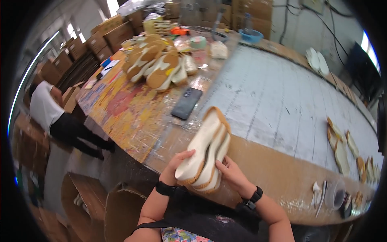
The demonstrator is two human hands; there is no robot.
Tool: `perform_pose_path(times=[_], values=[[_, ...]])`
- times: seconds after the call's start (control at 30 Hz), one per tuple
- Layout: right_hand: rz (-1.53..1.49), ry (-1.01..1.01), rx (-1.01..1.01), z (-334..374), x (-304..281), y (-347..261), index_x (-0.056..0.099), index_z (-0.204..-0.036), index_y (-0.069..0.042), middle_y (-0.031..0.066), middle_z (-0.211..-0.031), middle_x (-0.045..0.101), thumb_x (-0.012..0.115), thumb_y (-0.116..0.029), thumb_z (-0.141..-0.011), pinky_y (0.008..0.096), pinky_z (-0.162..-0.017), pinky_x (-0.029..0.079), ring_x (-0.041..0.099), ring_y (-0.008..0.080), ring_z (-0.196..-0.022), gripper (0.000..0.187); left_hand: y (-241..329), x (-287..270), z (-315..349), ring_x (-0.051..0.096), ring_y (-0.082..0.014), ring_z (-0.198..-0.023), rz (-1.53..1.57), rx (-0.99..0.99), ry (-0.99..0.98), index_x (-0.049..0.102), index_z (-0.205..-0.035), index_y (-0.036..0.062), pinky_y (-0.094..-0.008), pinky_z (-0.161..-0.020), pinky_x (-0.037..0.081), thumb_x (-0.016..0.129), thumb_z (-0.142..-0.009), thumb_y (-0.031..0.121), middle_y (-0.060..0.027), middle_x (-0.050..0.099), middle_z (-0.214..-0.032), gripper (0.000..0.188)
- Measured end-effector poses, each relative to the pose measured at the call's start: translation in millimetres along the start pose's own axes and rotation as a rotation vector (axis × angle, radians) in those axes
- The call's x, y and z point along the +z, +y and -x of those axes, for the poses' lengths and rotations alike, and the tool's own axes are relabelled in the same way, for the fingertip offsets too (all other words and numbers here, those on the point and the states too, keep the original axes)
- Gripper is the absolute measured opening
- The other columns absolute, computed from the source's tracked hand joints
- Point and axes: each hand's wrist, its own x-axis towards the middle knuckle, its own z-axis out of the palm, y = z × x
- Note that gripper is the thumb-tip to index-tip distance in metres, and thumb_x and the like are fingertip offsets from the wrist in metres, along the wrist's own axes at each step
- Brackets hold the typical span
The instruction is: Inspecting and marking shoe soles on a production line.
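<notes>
A stack of several white shoe soles with tan undersides (204,147) is held between my two hands above the brown front strip of the work surface. My left hand (176,165) grips the stack's left side near its lower end, with the thumb lying on top. Against the right side, my right hand (234,173) presses with thumb and fingers wrapped around the edge. The toe ends point away from me, tilted slightly right. A black phone (186,104) lies just beyond the stack, to its left.
A pile of soles (161,66) covers the far part of the paint-stained table (117,105). To the right runs a pale lined conveyor belt (266,97). More soles (338,147) and a plastic cup (335,194) are at right. Cardboard boxes (127,211) and another person (50,107) are left.
</notes>
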Motion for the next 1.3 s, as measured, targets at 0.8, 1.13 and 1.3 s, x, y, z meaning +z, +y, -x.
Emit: perform_pose_path(times=[0.8,1.13,1.3], values=[[-0.374,-0.069,-0.064,-279,179,-105,0.039,-0.123,-0.011,0.0027,-0.112,0.049,0.049,-0.037,-0.089,0.0336,-0.085,0.043,0.048,0.0183,-0.1,0.044,-11,-54,74,0.055,-0.0138,-0.088,-0.022,0.788,0.425,0.054,-0.1,0.0048,-0.0253,-0.073,0.043,0.054,-0.083,0.008,-0.0058,0.057,-0.103,0.017],[0.427,0.083,0.193,-132,-49,-24,0.06,-0.099,-0.003,0.0043,-0.085,0.062,0.056,-0.023,-0.084,0.0243,-0.064,0.046,0.058,0.011,-0.075,0.025,-45,-39,32,0.055,-0.009,-0.08,-0.613,0.962,0.467,0.064,-0.082,0.0007,-0.0213,-0.066,0.045,0.063,-0.075,-0.001,-0.0064,0.059,-0.094,0.007],[1.104,0.467,-0.106,-56,-223,-24,0.06,-0.094,0.001,0.0062,-0.077,0.063,0.055,-0.015,-0.084,0.0235,-0.06,0.047,0.059,0.0121,-0.066,0.019,-57,-14,20,0.056,-0.0165,-0.079,-0.946,1.082,0.534,0.062,-0.079,0.002,-0.0255,-0.071,0.043,0.063,-0.071,-0.001,-0.0076,0.06,-0.087,0.008]])
